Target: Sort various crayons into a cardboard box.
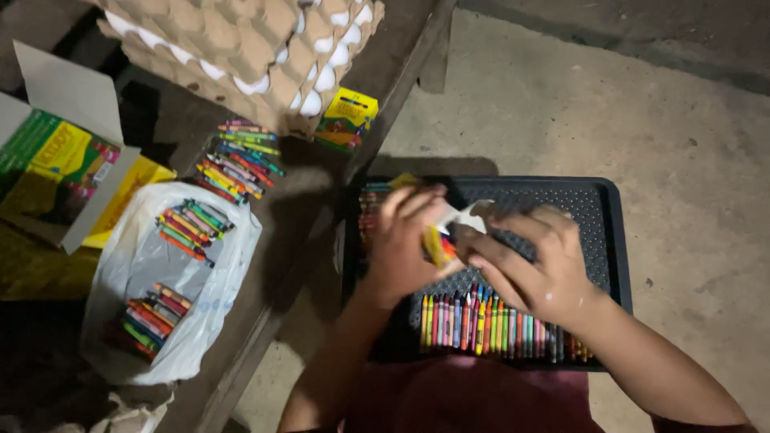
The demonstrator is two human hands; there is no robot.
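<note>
Both hands meet over a black perforated tray (597, 240) resting on the person's lap. From the head view, the left hand (401, 244) curls around a small crayon box (439, 240), fingers closed on its yellow side, while the right hand (529, 269) pinches the box's white open flap between thumb and fingers. The box sits just above the tray, between the two palms, with crayon tips showing at its mouth.

It looks like light, thin cardboard, easy to crush, so it is best held by its narrow edges as the left hand does; the flap would likely tear if pulled hard. The crayons inside are probably waxy, smooth and prone to snapping.

A row of loose crayons (497, 321) lies side by side along the tray's near edge, and more sit at its far left corner. To the left, on a dark wooden bench (281, 265), bundles of crayons (192, 220) rest on a white plastic bag (132, 273), beside an open carton (56, 168), another crayon box (346, 119) and stacked egg trays (241, 40).
</note>
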